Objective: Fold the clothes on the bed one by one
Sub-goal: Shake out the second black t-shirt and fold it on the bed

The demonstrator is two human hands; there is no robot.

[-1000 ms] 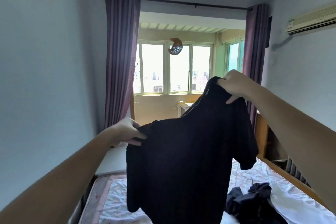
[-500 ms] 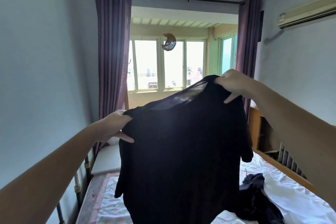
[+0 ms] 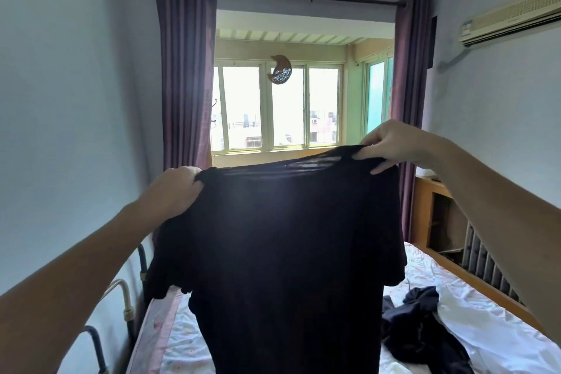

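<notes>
A black short-sleeved t-shirt [image 3: 282, 258] hangs spread out in the air in front of me, above the bed [image 3: 179, 343]. My left hand [image 3: 174, 190] grips its left shoulder. My right hand [image 3: 391, 146] pinches its right shoulder, a bit higher than the left. The shirt's top edge is stretched between both hands and its sleeves hang down at each side. A crumpled dark garment [image 3: 422, 331] lies on the white sheet at the lower right, partly hidden behind the shirt.
The bed has a metal rail [image 3: 121, 291] on its left and a wooden side board [image 3: 473, 285] on its right. Purple curtains [image 3: 186, 76] frame a window ahead. A wooden cabinet [image 3: 434, 209] stands at the right wall under an air conditioner [image 3: 513, 20].
My left hand has risen with its shoulder of the shirt, so the top edge is now nearly level and stretched wide. The shirt hangs flatter and more open.
</notes>
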